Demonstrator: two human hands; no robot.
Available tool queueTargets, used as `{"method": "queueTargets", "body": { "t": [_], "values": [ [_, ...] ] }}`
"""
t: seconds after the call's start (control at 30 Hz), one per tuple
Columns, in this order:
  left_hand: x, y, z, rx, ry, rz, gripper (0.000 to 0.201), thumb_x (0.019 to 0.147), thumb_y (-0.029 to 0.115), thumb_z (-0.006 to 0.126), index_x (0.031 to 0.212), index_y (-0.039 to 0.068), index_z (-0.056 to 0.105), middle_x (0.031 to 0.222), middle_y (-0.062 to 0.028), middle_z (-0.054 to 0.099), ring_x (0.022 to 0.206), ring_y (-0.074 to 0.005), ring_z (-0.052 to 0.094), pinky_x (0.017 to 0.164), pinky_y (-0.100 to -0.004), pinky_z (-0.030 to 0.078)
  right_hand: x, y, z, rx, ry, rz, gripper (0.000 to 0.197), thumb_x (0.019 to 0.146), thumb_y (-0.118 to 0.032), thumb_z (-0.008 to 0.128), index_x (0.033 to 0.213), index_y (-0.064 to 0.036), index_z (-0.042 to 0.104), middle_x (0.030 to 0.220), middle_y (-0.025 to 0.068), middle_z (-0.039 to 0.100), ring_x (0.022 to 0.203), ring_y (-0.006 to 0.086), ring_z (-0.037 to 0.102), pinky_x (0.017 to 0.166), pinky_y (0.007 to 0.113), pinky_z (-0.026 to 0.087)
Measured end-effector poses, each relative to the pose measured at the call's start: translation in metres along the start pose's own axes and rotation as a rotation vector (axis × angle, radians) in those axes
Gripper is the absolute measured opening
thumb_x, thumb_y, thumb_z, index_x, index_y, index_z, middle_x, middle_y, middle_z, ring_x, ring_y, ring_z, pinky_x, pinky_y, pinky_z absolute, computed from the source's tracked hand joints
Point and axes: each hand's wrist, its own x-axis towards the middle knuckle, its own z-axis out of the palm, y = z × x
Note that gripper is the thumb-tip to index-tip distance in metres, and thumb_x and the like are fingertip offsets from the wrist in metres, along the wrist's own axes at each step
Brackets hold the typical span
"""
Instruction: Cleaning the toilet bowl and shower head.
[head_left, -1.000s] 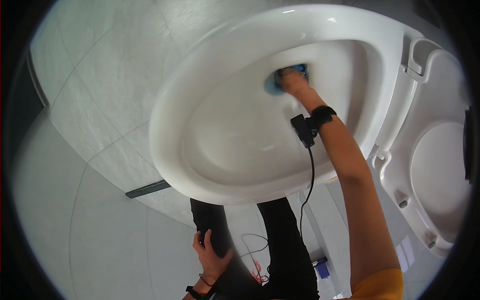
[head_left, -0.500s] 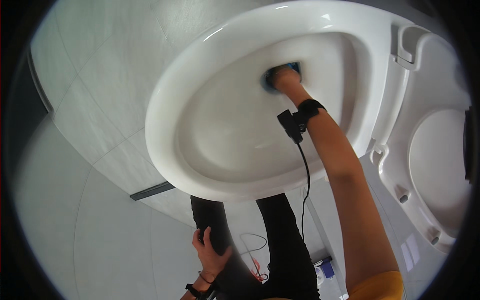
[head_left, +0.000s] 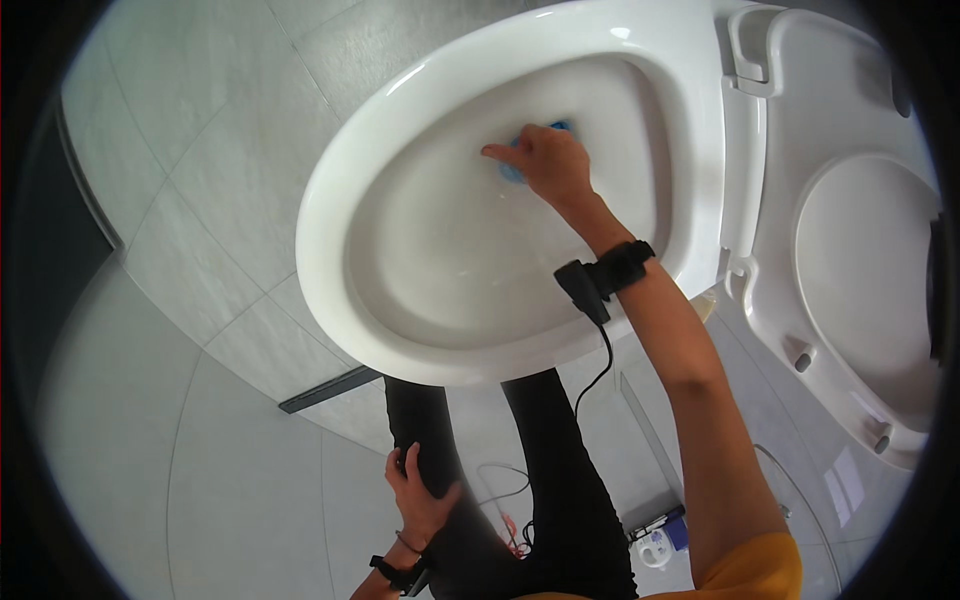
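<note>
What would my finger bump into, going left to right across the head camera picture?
Dark strip, left hand, right hand, small white thing near the bottom, toilet seat.

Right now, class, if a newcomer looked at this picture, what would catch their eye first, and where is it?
First, the big white bowl across the upper middle, with the right hand inside it over a blue patch. Next, the black device at the right wrist, trailing a cable, and the seat at the right edge.
</note>
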Motion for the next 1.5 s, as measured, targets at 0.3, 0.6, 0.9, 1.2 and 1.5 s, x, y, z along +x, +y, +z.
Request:
{"method": "queueTargets", "body": {
  "t": [0.3, 0.6, 0.9, 1.2, 1.5],
  "values": [
    [0.001, -0.004, 0.001, -0.019, -0.002, 0.020, 0.087, 0.056, 0.022, 0.077, 0.131, 0.010, 0.034, 0.129, -0.0230, 0.025, 0.118, -0.0417, 0.030, 0.098, -0.0477, 0.032, 0.020, 0.049, 0.008, 0.348, 0.134, 0.527, 0.064, 0.079, -0.063, 0.049, 0.069, -0.0018, 0.062, 0.068, 0.0171, 0.062, 0.068, 0.0348, 0.060, 0.066, 0.041, 0.047],
    [0.004, -0.010, -0.001, -0.032, -0.011, 0.026, 0.087, 0.056, 0.022, 0.077, 0.131, 0.010, 0.034, 0.129, -0.0229, 0.025, 0.118, -0.0414, 0.030, 0.099, -0.0476, 0.031, -0.007, -0.050, 0.099, 0.441, 0.418, 0.074, 0.076, 0.087, -0.024, 0.052, 0.132, 0.0182, 0.008, 0.137, 0.0388, 0.010, 0.132, 0.0467, 0.006, 0.109, 0.047, 0.010],
    [0.008, -0.010, 0.002, -0.034, -0.036, 0.051, 0.087, 0.058, 0.023, 0.075, 0.131, 0.009, 0.032, 0.129, -0.0227, 0.025, 0.119, -0.0411, 0.030, 0.100, -0.0477, 0.030, 0.001, -0.034, 0.060, 0.681, 0.418, 0.091, 0.085, 0.082, -0.008, 0.056, 0.136, 0.0094, -0.006, 0.143, 0.0300, -0.002, 0.133, 0.0434, 0.006, 0.110, 0.040, 0.013],
    [0.000, -0.018, -0.013, -0.034, 0.021, 0.049, 0.085, 0.057, 0.023, 0.076, 0.131, 0.009, 0.034, 0.129, -0.0236, 0.026, 0.118, -0.0418, 0.030, 0.099, -0.0482, 0.031, -0.037, -0.009, 0.073, 0.254, -0.162, 0.036, 0.039, 0.080, -0.011, 0.050, 0.114, 0.0054, 0.044, 0.116, 0.0192, 0.045, 0.102, 0.0375, 0.049, 0.097, 0.047, 0.032],
    [0.000, -0.018, 0.004, -0.051, -0.006, 0.039, 0.086, 0.057, 0.022, 0.076, 0.131, 0.008, 0.034, 0.129, -0.0238, 0.025, 0.119, -0.0419, 0.029, 0.099, -0.0481, 0.031, 0.045, 0.076, 0.054, 0.112, -0.298, -0.722, 0.022, 0.069, -0.009, 0.060, 0.091, -0.0051, 0.061, 0.085, 0.0139, 0.058, 0.081, 0.0283, 0.055, 0.072, 0.033, 0.044]
  ]
}}
